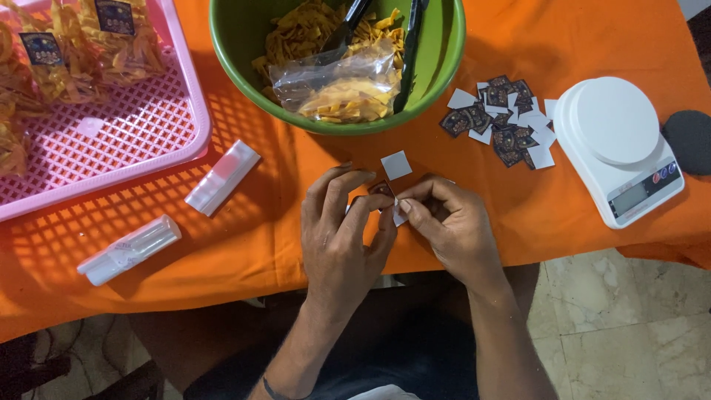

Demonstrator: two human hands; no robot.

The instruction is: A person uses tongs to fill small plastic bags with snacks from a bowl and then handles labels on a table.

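My left hand [342,237] and my right hand [448,226] meet over the front of the orange table [259,244]. Between their fingertips they pinch a small dark square sticker [382,190] with its white backing paper. A loose white paper square [396,164] lies just beyond my fingers. Farther right sits a pile of dark stickers and white backings [503,122].
A green bowl [444,52] at the back holds yellow chips, a clear bag of chips [341,85] and black tongs. A pink basket [111,133] with filled bags stands left. Two clear plastic packs [222,178] [129,250] lie left; a white scale [618,148] stands right.
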